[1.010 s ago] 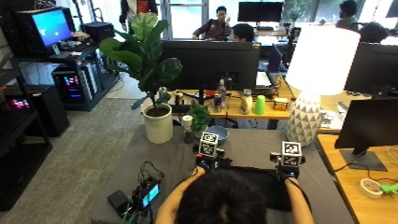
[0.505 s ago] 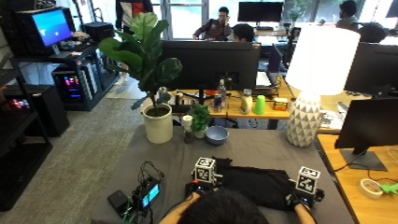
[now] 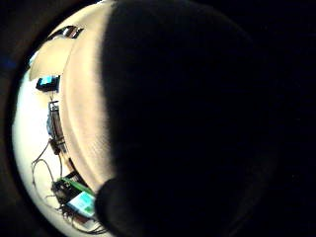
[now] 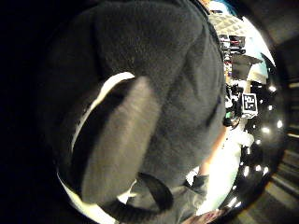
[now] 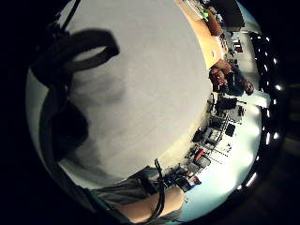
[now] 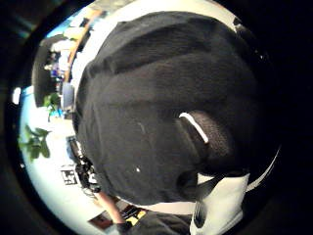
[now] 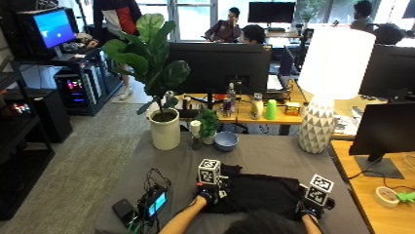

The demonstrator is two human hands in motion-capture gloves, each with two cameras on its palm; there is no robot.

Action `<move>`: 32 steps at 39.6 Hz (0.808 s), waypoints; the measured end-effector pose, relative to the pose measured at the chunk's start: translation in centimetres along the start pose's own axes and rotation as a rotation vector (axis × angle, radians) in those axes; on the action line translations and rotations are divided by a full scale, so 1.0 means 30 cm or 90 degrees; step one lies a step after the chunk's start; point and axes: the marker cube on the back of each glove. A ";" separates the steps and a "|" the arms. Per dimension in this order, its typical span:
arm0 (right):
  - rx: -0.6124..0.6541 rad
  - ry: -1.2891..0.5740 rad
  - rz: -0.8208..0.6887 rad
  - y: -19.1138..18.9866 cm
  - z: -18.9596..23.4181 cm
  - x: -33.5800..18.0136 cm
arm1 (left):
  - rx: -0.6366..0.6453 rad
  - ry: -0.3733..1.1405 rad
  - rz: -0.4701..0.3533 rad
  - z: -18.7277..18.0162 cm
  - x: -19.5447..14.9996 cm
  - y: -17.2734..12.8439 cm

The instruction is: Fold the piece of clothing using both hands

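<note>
At the left of the grey desk (image 7: pixel 272 153) sat a small device (image 7: pixel 154 203) with a lit screen amid loose cables, clear of the work. Just right of it the left hand (image 7: pixel 209 194) rested on the left end of the black piece of clothing (image 7: pixel 259 192). The left thumb-side palm view showed dark fleece close against that palm, with a gloved finger (image 4: pixel 117 154) lying straight across it, so the fingers looked flat on the cloth rather than gathering it, though the grip itself could not be seen from above.

The garment lay on the near part of the desk, directly before the person, its long axis running left to right between the two hands. It appeared bunched and uneven rather than spread flat.

At its right end was the right hand (image 7: pixel 311 207), at or just off the edge. The right thumb-side palm view was filled with the same black fabric (image 6: pixel 161 112), with a gloved fingertip (image 6: pixel 208 137) against it; whether those fingers pinched the cloth I could not tell.

With each hand at one end, the cloth lay inward from both. Neither hand was clearly nearer, so a fold would likely bring one end across toward the other.

Beyond, a potted plant (image 7: pixel 163 127), a blue bowl (image 7: pixel 225 141) and a white lamp (image 7: pixel 321 83) stood well apart at the far edge.
</note>
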 end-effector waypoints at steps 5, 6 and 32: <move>0.015 -0.030 -0.017 -0.021 -0.037 -0.046 | 0.016 0.018 -0.019 -0.126 -0.038 0.011; 0.009 -0.039 -0.021 -0.025 -0.047 -0.053 | 0.026 0.018 -0.027 -0.157 -0.054 0.013; -0.016 -0.139 -0.439 0.566 -0.245 -1.210 | 0.201 0.091 -0.089 -0.601 -0.344 0.113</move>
